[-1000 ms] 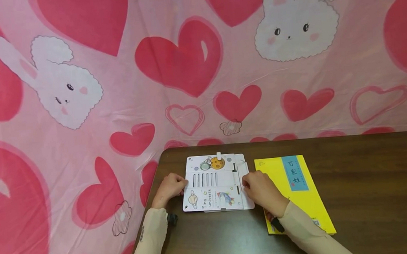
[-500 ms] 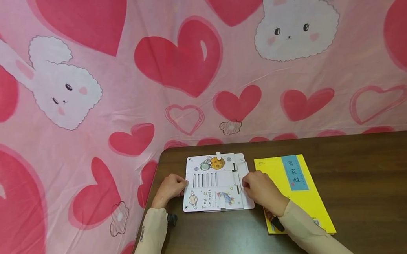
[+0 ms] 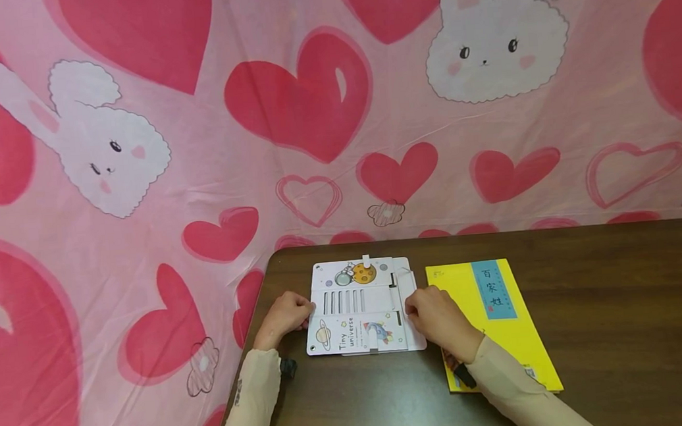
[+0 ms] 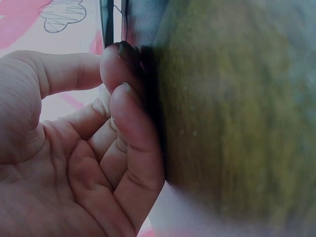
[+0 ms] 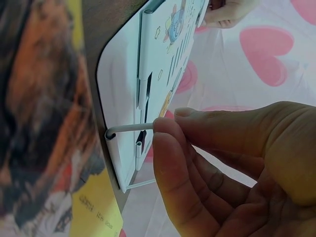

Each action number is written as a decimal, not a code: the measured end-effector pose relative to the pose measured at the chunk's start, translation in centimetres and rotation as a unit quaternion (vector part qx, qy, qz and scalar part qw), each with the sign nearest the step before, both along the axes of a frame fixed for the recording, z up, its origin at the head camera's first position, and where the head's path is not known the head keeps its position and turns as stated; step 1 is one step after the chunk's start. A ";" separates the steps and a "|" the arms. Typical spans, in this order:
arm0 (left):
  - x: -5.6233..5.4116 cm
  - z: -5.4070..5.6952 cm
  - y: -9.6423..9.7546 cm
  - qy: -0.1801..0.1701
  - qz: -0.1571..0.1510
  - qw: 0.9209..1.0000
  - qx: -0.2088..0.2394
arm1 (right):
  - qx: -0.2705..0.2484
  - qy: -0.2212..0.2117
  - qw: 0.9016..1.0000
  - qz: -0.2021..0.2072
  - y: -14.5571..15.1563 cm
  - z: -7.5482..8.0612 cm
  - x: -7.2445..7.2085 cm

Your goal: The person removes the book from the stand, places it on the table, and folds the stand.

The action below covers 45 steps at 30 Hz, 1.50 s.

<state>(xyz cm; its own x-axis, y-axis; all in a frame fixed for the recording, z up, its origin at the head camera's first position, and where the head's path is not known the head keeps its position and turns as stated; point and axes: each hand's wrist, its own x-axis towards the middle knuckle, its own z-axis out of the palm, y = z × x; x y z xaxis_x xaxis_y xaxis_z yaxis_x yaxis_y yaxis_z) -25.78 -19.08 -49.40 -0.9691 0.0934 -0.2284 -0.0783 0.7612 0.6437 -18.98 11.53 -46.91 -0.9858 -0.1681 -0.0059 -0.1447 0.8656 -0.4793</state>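
Observation:
A white folding book stand printed with an astronaut, a planet and "Tiny universe" lies flat on the table. At its left edge, my left hand pinches the board between thumb and forefinger; the left wrist view shows the fingertips right at that edge, low over the wood. My right hand is at the opposite side of the stand. Its thumb and forefinger pinch a thin white wire bar, raised from the stand's flap in the right wrist view. The bar's middle is hidden behind the fingers.
A yellow book with a blue title panel lies right of the stand, partly under my right forearm. The brown table meets a pink heart-and-rabbit cloth at its back and left edges.

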 end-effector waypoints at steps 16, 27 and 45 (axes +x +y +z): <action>0.0 0.1 0.1 -0.005 0.007 1.000 -0.008 | 0.005 0.016 1.000 0.008 -0.4 -0.3 0.1; 0.0 0.2 0.1 -0.009 0.009 1.000 -0.009 | 0.036 0.015 0.999 0.009 -1.4 -0.4 -0.3; 0.0 0.1 0.1 -0.011 0.015 1.000 -0.005 | 0.046 -0.044 0.998 0.009 -1.9 -0.7 -0.8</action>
